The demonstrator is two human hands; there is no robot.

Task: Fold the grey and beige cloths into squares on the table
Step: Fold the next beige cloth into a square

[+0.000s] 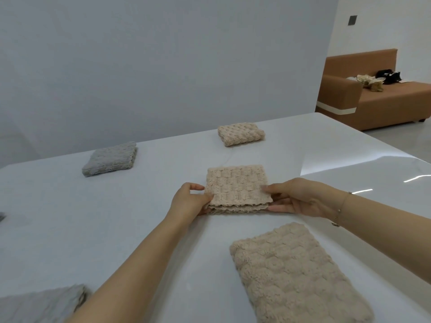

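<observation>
Holding a folded beige cloth [236, 188] at mid table [70, 217], left hand [190, 201] pinching its left edge, thumb on top and fingers curled under. Right hand [300, 198] gripping the right edge likewise, thumb above, fingers beneath the layered near corner. Wearing a thin bracelet [338, 214] on the right wrist. Lying flat and unfolded further, a larger beige cloth [296, 273] near the right forearm. Sitting farther back, a folded beige square [241, 134] and, to its left, a folded grey square [110, 158], well apart. Peeking in at the bottom left corner, another grey cloth [39, 304]. Standing beyond the table, a brown sofa [373, 96] carrying some dark and pale items.
</observation>
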